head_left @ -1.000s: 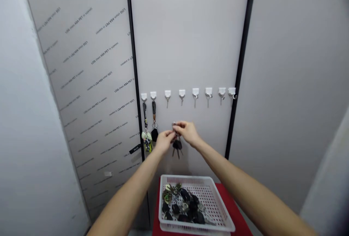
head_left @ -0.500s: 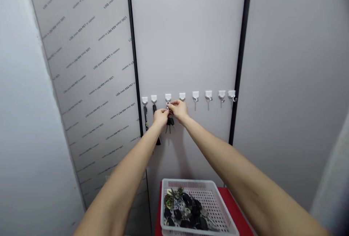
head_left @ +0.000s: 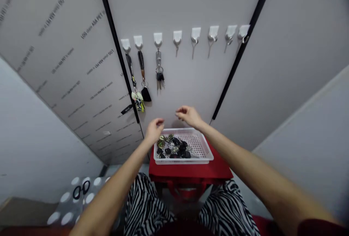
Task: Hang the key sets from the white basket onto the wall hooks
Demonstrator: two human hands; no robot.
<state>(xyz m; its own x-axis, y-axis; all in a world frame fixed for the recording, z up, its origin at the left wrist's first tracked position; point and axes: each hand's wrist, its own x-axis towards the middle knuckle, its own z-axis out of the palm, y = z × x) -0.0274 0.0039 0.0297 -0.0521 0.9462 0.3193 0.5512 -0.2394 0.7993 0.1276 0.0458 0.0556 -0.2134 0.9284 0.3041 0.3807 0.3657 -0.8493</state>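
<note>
A bunch of keys [head_left: 159, 76] hangs by its ring and clip from the third hook [head_left: 158, 39] on the wall panel. My left hand [head_left: 155, 130] is over the left rim of a white plastic basket [head_left: 203, 147], holding nothing, its fingers loosely apart. Higher up and to the right, my right hand [head_left: 189, 116] is over the basket's back rim, also without anything in it, fingers slightly bent and apart. In the basket lies a heap of keys and key fobs [head_left: 178, 149], most of them black.
Left of the key bunch hang a black strap with a fob [head_left: 145, 93] and a lanyard with charms [head_left: 137, 100]. Several bare hooks [head_left: 195, 36] continue to the right. The basket rests on a red-covered stand [head_left: 191, 172]. Scissors [head_left: 81, 189] lie on a dotted surface at lower left.
The key bunch was in both hands and now hangs from the third hook. Both hands have let go and come down toward the basket. The view has tilted downward.
</note>
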